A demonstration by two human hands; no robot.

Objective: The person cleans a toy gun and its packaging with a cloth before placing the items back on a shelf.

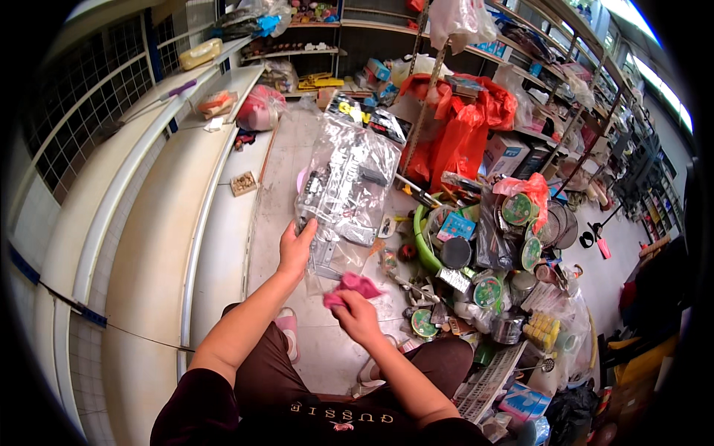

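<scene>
A large clear plastic package (343, 178) with dark and grey parts inside stretches out in front of me, over the floor. My left hand (297, 249) is closed on its near left edge, with the thumb on top. Just to the right and nearer, my right hand (355, 316) grips a crumpled pink cloth (358, 285), which bunches above the fingers close to the package's lower end. What exactly lies inside the package is hard to make out through the glare.
Cream shelves (160, 223) run along my left, bearing a small wooden box (243, 183) and a purple-handled tool (178, 90). To my right is a heap of housewares with a green hoop (424, 241) and a white plastic rack (487, 383). Red bags (461, 137) hang by the far shelving.
</scene>
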